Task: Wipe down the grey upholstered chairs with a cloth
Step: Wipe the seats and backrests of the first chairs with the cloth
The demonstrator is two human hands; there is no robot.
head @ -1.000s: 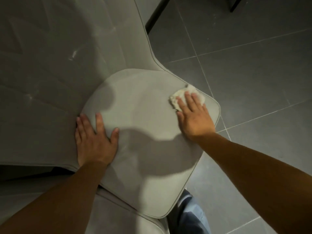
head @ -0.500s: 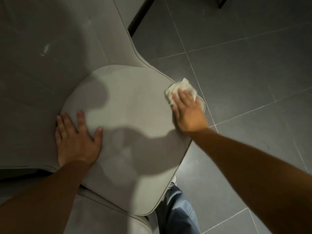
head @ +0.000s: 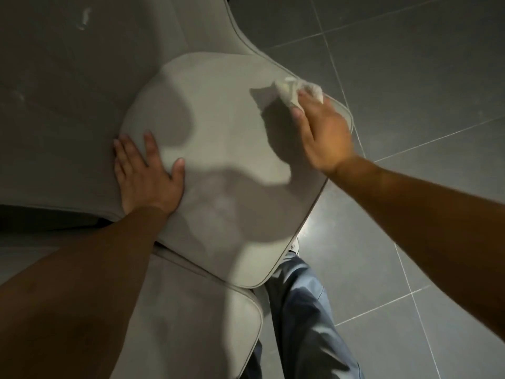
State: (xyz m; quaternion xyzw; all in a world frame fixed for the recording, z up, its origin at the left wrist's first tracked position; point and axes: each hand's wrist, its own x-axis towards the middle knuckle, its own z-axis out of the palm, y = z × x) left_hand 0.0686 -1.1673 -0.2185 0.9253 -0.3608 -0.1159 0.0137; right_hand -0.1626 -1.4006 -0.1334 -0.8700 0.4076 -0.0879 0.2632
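A grey upholstered chair fills the left and middle of the head view, its rounded seat cushion (head: 224,127) lit and its tall backrest (head: 82,91) in shadow behind. My right hand (head: 322,132) holds a small crumpled white cloth (head: 295,90) at the cushion's far right corner, lifted a little, with a shadow beneath it. My left hand (head: 147,176) lies flat with fingers spread on the cushion's left edge, beside the backrest.
A second grey chair's seat (head: 191,318) sits directly below the first, touching its near edge. Dark grey floor tiles (head: 423,91) with pale grout lines spread to the right. My blue trouser leg (head: 306,318) and a white shoe tip show under the cushion.
My right hand with the cloth has slid to the cushion's far right corner and lifted slightly off the surface. My left hand stays planted on the left edge. The camera view has shifted.
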